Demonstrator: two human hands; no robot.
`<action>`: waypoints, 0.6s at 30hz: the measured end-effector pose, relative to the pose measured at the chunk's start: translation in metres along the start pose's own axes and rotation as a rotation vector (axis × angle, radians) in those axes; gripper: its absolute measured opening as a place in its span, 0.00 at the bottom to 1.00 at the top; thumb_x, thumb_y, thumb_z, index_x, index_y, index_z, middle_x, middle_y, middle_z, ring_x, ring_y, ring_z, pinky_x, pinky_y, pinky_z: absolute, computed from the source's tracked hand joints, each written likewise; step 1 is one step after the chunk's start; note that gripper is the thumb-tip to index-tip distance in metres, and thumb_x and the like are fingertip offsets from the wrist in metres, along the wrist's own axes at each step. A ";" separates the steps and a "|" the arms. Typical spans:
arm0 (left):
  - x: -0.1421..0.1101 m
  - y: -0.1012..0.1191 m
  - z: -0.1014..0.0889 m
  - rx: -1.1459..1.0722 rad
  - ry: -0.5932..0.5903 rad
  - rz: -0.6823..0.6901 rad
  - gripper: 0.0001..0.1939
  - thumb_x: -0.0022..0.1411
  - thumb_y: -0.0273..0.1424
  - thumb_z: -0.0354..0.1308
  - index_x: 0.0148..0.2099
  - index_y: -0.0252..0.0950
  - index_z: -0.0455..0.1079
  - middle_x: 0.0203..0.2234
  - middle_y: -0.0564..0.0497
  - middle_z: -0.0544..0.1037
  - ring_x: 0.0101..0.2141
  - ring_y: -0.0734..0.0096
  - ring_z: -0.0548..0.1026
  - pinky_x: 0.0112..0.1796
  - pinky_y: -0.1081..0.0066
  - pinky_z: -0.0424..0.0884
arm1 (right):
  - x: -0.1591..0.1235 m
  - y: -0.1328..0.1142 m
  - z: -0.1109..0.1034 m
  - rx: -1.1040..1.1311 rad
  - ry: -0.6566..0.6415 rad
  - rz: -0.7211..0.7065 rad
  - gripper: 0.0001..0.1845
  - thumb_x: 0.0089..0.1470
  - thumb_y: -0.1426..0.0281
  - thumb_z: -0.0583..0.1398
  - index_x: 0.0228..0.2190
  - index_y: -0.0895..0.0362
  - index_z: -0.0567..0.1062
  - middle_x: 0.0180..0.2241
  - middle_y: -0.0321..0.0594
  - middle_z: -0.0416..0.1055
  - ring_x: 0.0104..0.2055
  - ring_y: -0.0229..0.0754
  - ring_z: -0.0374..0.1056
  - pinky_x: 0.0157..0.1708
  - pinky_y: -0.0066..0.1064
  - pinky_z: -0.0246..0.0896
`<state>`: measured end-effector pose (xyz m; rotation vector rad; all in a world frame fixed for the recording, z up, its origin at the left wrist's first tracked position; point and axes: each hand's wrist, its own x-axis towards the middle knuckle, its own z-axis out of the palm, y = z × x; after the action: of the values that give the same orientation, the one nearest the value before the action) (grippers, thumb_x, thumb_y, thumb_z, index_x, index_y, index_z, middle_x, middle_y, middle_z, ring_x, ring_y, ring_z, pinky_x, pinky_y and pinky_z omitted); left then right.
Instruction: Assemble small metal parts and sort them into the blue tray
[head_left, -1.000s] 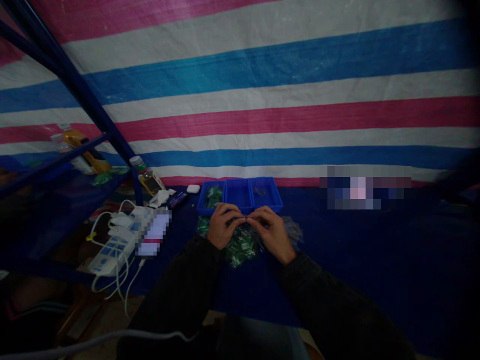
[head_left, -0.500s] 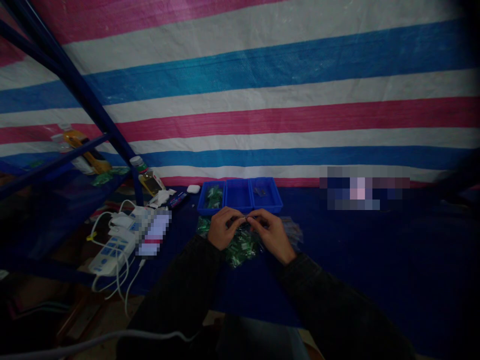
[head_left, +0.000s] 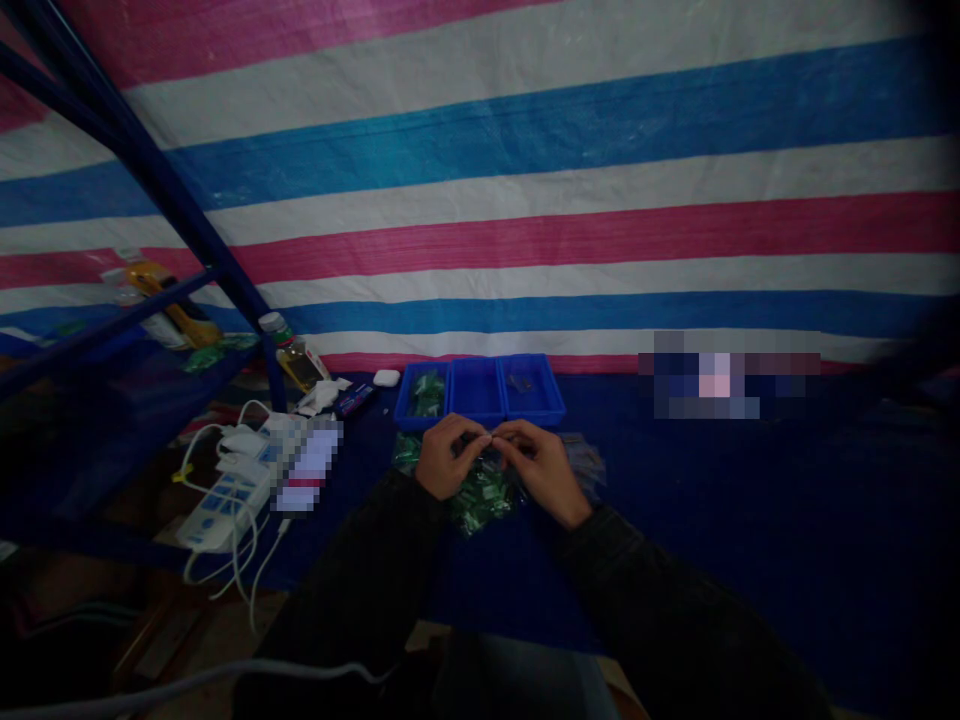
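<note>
My left hand (head_left: 450,457) and my right hand (head_left: 541,465) meet fingertip to fingertip, both closed in a pinch. What lies between the fingertips is too small and dark to name. Below them spreads a pile of green shiny plastic packets (head_left: 484,500), partly covered by the hands. Clear plastic bags (head_left: 586,462) lie just beyond my right wrist. Behind the fingers stands a blue tray (head_left: 478,420) with three compartments. Its left compartment holds green packets (head_left: 427,392); a few small clear pieces (head_left: 519,383) are in the right one.
On the left lie a white power strip (head_left: 225,500) with tangled cables and a blurred phone (head_left: 309,468). A bottle (head_left: 296,355), crumpled tissue (head_left: 321,397) and a white case (head_left: 387,378) stand farther back. A blue metal frame (head_left: 195,230) slants across the left; a striped sheet (head_left: 525,230) hangs behind.
The fingertips have shifted very slightly against each other, the pinch still held. Both hands stay in the same place, and the things on the table have not moved.
</note>
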<state>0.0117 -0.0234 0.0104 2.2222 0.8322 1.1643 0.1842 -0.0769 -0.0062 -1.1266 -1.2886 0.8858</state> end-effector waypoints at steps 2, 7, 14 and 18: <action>0.001 0.001 -0.001 -0.011 -0.005 0.001 0.09 0.68 0.34 0.60 0.37 0.34 0.75 0.31 0.48 0.78 0.32 0.69 0.74 0.32 0.71 0.68 | 0.000 -0.001 0.001 0.018 -0.003 -0.005 0.11 0.57 0.61 0.64 0.38 0.55 0.77 0.32 0.38 0.77 0.26 0.39 0.69 0.28 0.31 0.64; 0.001 0.001 0.000 -0.008 -0.044 -0.044 0.10 0.69 0.35 0.57 0.37 0.34 0.74 0.30 0.49 0.78 0.30 0.70 0.74 0.33 0.71 0.67 | -0.001 -0.004 0.002 0.054 0.011 -0.005 0.14 0.57 0.62 0.64 0.43 0.54 0.72 0.30 0.36 0.76 0.25 0.39 0.70 0.29 0.32 0.65; -0.003 -0.004 0.003 -0.071 0.044 -0.075 0.13 0.69 0.35 0.58 0.53 0.35 0.68 0.35 0.50 0.80 0.31 0.70 0.77 0.32 0.73 0.70 | 0.000 -0.001 -0.002 0.000 0.079 -0.041 0.12 0.58 0.59 0.63 0.39 0.53 0.73 0.28 0.37 0.75 0.25 0.41 0.69 0.28 0.32 0.65; -0.001 -0.005 0.000 -0.014 0.015 0.006 0.13 0.74 0.32 0.49 0.50 0.36 0.74 0.40 0.46 0.81 0.40 0.66 0.79 0.43 0.67 0.73 | 0.001 -0.001 -0.005 -0.034 0.094 -0.006 0.12 0.60 0.60 0.61 0.39 0.55 0.78 0.24 0.37 0.75 0.26 0.43 0.71 0.31 0.34 0.66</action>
<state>0.0099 -0.0204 0.0068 2.2079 0.8217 1.1876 0.1888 -0.0768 -0.0042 -1.1770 -1.2328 0.8003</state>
